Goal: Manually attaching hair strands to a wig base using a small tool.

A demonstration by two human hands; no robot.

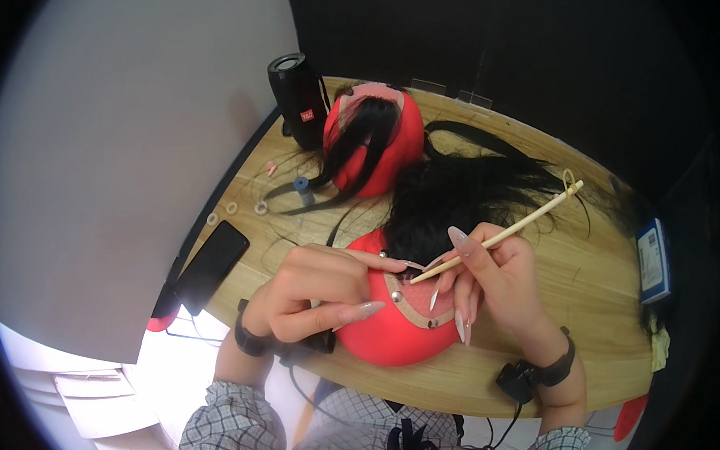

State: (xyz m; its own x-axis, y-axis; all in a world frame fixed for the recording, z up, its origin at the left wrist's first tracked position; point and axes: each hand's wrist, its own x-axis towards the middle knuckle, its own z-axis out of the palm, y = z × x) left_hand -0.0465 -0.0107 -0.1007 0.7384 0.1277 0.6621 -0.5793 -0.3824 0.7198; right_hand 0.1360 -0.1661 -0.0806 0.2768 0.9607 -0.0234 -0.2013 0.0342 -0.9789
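A red rounded head form point(388, 347) stands before me at the table's near side. Pinned to it is a pinkish mesh wig cap point(442, 303) with a tan border and round-headed pins. Long black hair point(434, 198) spreads from the cap's far part across the table. My left hand point(318, 286) rests on the form, its index finger stretched to the hair's edge and the other fingers curled; whatever they hold is hidden. Pinched in my right hand point(501, 279) is a slim wooden stick point(534, 216), a yellowish band looped at its upper end. Its lower tip meets the mesh beside my left fingertip.
Behind is a second red head form point(408, 136) with mesh and black hair, beside a black cylindrical speaker point(296, 100). A phone point(214, 262), small rings point(232, 207) and a blue spool point(303, 191) lie left. A blue-and-white box point(653, 261) stands at the right edge.
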